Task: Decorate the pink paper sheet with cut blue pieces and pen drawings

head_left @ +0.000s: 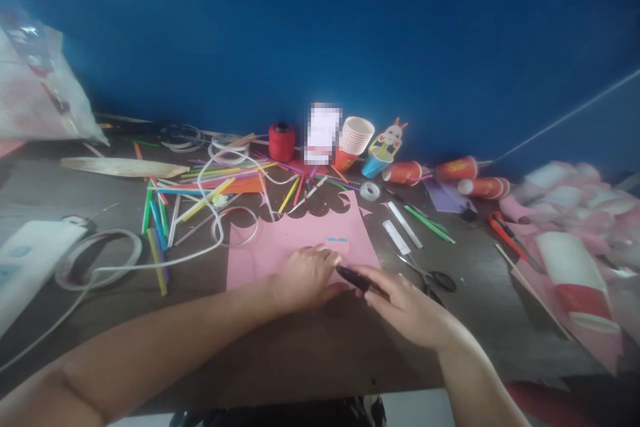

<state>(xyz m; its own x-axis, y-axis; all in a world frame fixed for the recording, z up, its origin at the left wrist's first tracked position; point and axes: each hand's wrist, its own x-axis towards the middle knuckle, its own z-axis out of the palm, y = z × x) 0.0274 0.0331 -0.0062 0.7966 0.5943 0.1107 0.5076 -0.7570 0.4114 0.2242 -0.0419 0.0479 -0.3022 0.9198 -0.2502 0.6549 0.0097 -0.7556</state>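
A sheet of pink paper (pixel 260 247) with a scalloped far edge lies on the table in front of me. My left hand (pixel 307 275) rests on this sheet, palm down, with the thumb held apart from the fingers. Just beyond its fingertips, two small blue marks (pixel 337 239) show on the pink. My right hand (pixel 403 300) grips a slim black pen (pixel 354 276), whose tip points at the left fingertips. What lies under the left hand is hidden. Scissors (pixel 435 278) with black handles lie beside my right hand.
Coloured sticks (pixel 163 260) and a white cable (pixel 165 264) spread across the left. At the back stand a red thread spool (pixel 281 145), stacked paper cups (pixel 356 140) and a blue cup (pixel 377 163). A red cutter (pixel 510 237) and piled cups (pixel 575 267) are on the right.
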